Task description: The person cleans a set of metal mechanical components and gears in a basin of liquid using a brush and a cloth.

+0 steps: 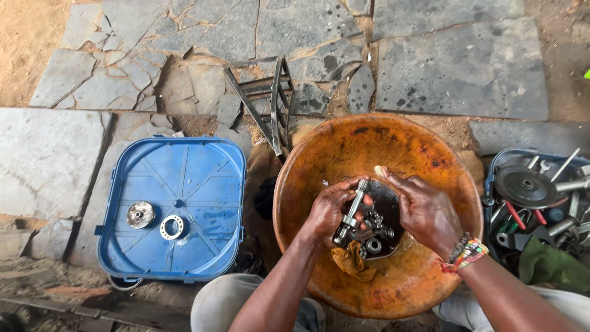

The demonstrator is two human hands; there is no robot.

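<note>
Over a rust-orange basin [393, 154] on stone paving, the left hand [326, 212] closes around a steel shaft [351, 212] while the right hand [424, 212], half-curled, rubs its upper end; heavy, rigid, likely oil-slick, best gripped mid-length.

Cracked grey stone paving [455, 67], with sandy dirt at its edges, carries everything. On it lie a round orange-brown basin [344, 147], a blue square lid [203, 166] turned up to its left, a bent metal frame [273, 101] behind them, and a blue tray of tools [501, 161] at the right edge.
</note>
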